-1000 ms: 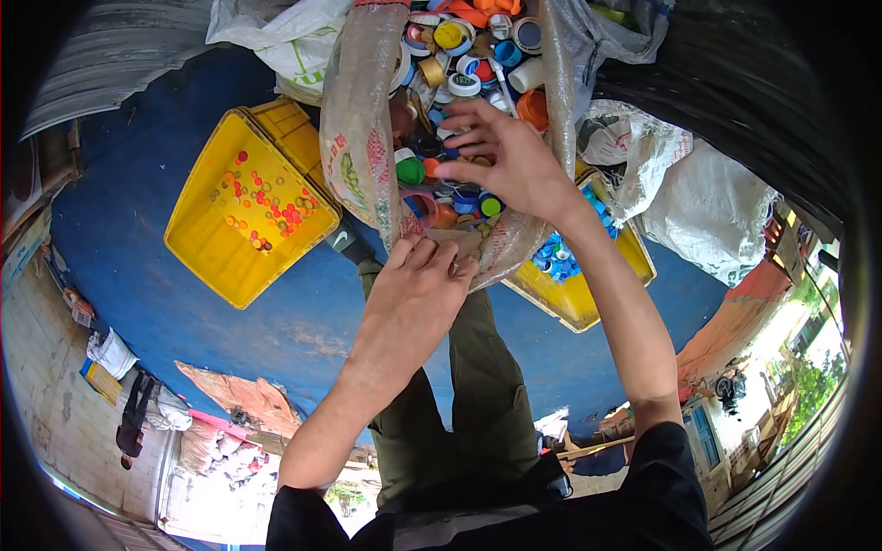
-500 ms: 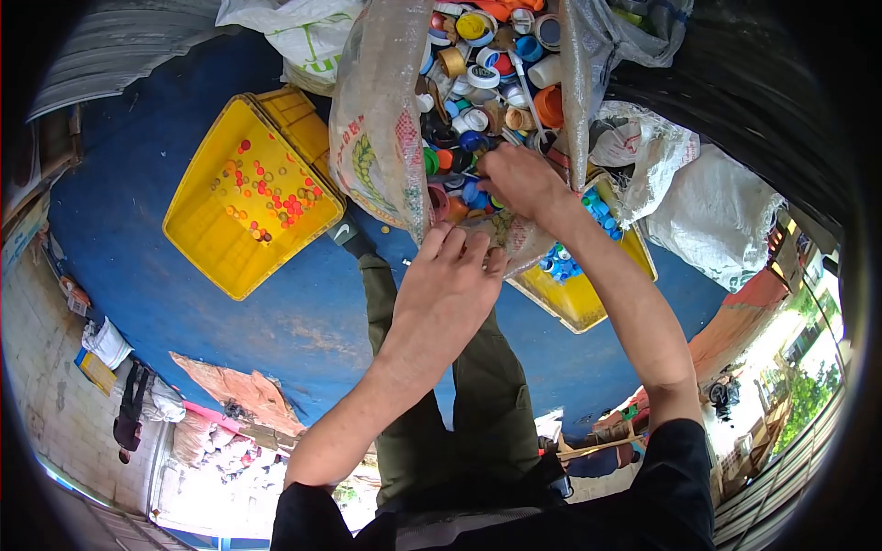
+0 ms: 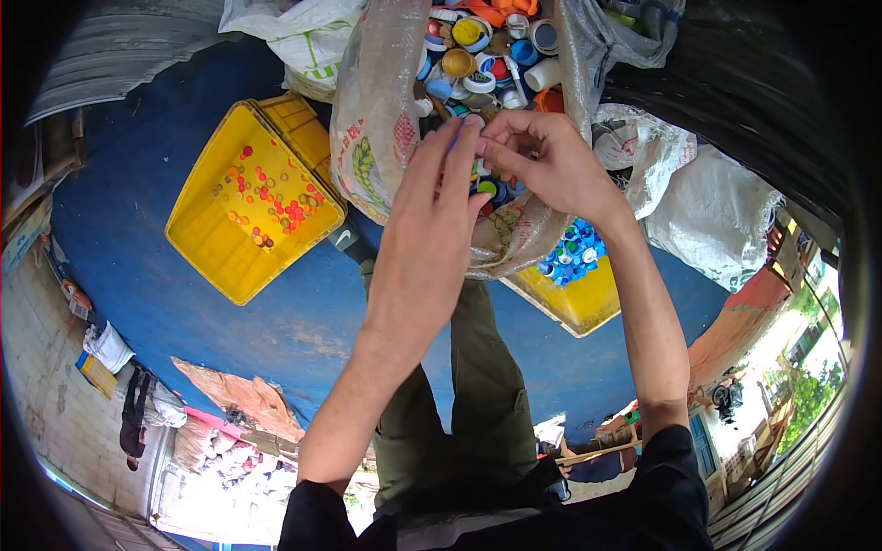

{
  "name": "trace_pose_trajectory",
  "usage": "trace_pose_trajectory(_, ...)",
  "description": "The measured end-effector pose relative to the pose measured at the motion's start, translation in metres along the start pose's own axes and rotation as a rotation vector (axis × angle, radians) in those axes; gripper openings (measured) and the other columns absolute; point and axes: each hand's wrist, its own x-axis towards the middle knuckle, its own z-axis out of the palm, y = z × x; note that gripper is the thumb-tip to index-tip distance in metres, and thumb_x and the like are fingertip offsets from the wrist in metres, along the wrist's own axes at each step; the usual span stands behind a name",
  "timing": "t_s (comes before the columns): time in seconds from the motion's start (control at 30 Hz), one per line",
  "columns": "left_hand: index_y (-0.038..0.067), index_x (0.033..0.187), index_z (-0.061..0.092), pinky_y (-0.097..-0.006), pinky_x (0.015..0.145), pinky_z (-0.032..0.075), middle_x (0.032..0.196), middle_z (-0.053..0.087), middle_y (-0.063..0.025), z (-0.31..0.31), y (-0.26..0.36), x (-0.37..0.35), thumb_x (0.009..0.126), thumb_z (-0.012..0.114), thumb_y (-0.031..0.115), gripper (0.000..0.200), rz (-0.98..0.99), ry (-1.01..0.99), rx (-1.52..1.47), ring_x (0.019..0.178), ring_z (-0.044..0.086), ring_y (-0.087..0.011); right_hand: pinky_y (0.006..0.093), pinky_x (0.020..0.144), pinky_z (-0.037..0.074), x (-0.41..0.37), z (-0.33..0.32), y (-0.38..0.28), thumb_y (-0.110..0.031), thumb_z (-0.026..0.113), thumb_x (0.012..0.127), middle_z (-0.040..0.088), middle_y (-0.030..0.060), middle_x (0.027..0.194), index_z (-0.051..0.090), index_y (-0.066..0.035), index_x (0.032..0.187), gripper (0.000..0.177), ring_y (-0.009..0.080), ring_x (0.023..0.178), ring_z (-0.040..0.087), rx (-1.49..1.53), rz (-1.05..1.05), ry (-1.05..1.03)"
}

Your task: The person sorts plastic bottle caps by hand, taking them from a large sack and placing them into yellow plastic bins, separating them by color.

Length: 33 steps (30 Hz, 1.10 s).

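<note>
My left hand (image 3: 427,216) is over the mouth of a woven plastic sack (image 3: 367,119), its fingers stretched forward and slightly apart. The fingertips reach over the bottle caps (image 3: 480,81) inside. Beside it, my right hand (image 3: 556,170) has thumb and forefinger pinched together near the left fingertips. Whatever sits in that pinch is too small or hidden to name. The caps are of mixed colours and sizes, and both hands cover part of the pile. An orange cap (image 3: 549,99) and a white one (image 3: 544,73) lie just beyond the right hand.
A yellow bin (image 3: 207,243) with red and orange caps stands to the left. Another yellow bin (image 3: 588,308), holding blue caps (image 3: 574,253), is partly under the sack on the right. White sacks (image 3: 717,216) lie farther right. A person (image 3: 135,418) is in the background at left.
My left hand has left the sack's near rim and moved forward over the caps. My right hand has lifted out of the pile and come beside the left fingertips.
</note>
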Motion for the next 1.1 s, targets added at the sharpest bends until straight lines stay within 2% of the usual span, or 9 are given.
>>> trace_pose_trajectory(0.3,0.0,0.137,0.064,-0.0438,0.093,0.056,0.13,0.062,-0.0178,-0.005,-0.036,0.011,0.091,0.079,0.005,0.049,0.067,-0.109,0.017,0.114,0.068,-0.0388,0.0219,0.07,0.049,-0.007,-0.001,0.014,-0.013,0.075,0.1,0.068,-0.0024,0.082,0.072,0.001,0.104,0.014,0.0031,0.076,0.061,0.212,-0.007,-0.118)
trace_pose_trajectory(0.4,0.0,0.137,0.064,-0.0436,0.09,0.056,0.122,0.06,-0.0161,-0.006,-0.034,0.011,0.09,0.081,0.006,0.05,0.046,-0.089,0.042,0.11,0.068,-0.0368,0.0271,0.075,0.054,-0.004,0.002,0.013,-0.014,0.075,0.101,0.074,0.0045,0.093,0.069,0.002,0.113,0.021,0.0109,0.087,0.069,0.389,-0.073,-0.057)
trace_pose_trajectory(0.47,-0.001,0.137,0.064,-0.0435,0.088,0.056,0.119,0.058,-0.0154,-0.007,-0.034,0.009,0.09,0.081,0.006,0.05,0.041,-0.073,0.081,0.108,0.067,-0.0355,0.0339,0.08,0.056,0.007,0.017,0.015,-0.014,0.074,0.101,0.075,0.0117,0.103,0.066,0.004,0.121,0.028,0.0192,0.096,0.072,0.141,-0.183,0.423)
trace_pose_trajectory(0.57,-0.001,0.137,0.063,-0.0435,0.087,0.056,0.12,0.056,-0.0152,-0.01,-0.034,0.002,0.091,0.079,0.006,0.049,0.029,-0.087,0.126,0.107,0.066,-0.0339,0.048,0.088,0.058,0.002,0.017,0.008,-0.011,0.072,0.099,0.073,0.0235,0.112,0.062,0.005,0.127,0.034,0.037,0.108,0.072,-0.395,-0.219,0.528)
trace_pose_trajectory(0.63,-0.001,0.137,0.063,-0.0434,0.088,0.056,0.121,0.056,-0.0156,-0.012,-0.033,0.0,0.091,0.078,0.005,0.048,0.047,-0.095,0.145,0.108,0.066,-0.0333,0.0489,0.09,0.058,-0.006,0.014,0.013,-0.012,0.072,0.096,0.073,0.0242,0.107,0.066,0.004,0.119,0.028,0.0398,0.106,0.072,-0.628,-0.156,0.271)
trace_pose_trajectory(0.7,-0.001,0.136,0.063,-0.0435,0.089,0.056,0.121,0.057,-0.0158,-0.014,-0.029,-0.002,0.092,0.077,0.005,0.047,0.049,-0.087,0.105,0.108,0.066,-0.0334,0.0514,0.09,0.057,-0.008,0.023,0.029,-0.015,0.076,0.092,0.073,0.0264,0.109,0.067,0.004,0.116,0.033,0.0428,0.106,0.07,-0.828,0.192,-0.105)
trace_pose_trajectory(0.8,-0.001,0.136,0.064,-0.0436,0.091,0.056,0.122,0.057,-0.0163,-0.016,-0.025,-0.011,0.091,0.077,0.004,0.047,0.077,-0.08,0.053,0.109,0.066,-0.0334,0.0481,0.092,0.058,-0.012,0.043,0.069,-0.016,0.074,0.09,0.073,0.023,0.101,0.07,0.001,0.096,0.018,0.0412,0.102,0.072,-0.981,0.107,-0.132)
trace_pose_trajectory(1.0,-0.001,0.135,0.065,-0.0428,0.091,0.057,0.123,0.057,-0.0163,-0.022,-0.02,-0.036,0.091,0.078,0.005,0.046,0.116,-0.108,-0.053,0.109,0.068,-0.0335,0.0459,0.091,0.059,-0.014,0.049,0.082,-0.01,0.076,0.084,0.074,0.0196,0.105,0.071,-0.001,0.105,0.023,0.0354,0.103,0.074,-0.8,0.006,-0.057)
trace_pose_trajectory(1.1,-0.001,0.135,0.065,-0.043,0.089,0.059,0.123,0.057,-0.0162,-0.028,-0.015,-0.049,0.092,0.078,0.006,0.046,0.129,-0.123,-0.069,0.11,0.068,-0.0337,0.0461,0.092,0.059,-0.02,0.064,0.076,-0.007,0.073,0.086,0.073,0.018,0.111,0.07,-0.003,0.114,0.028,0.0355,0.105,0.074,-0.962,-0.069,-0.016)
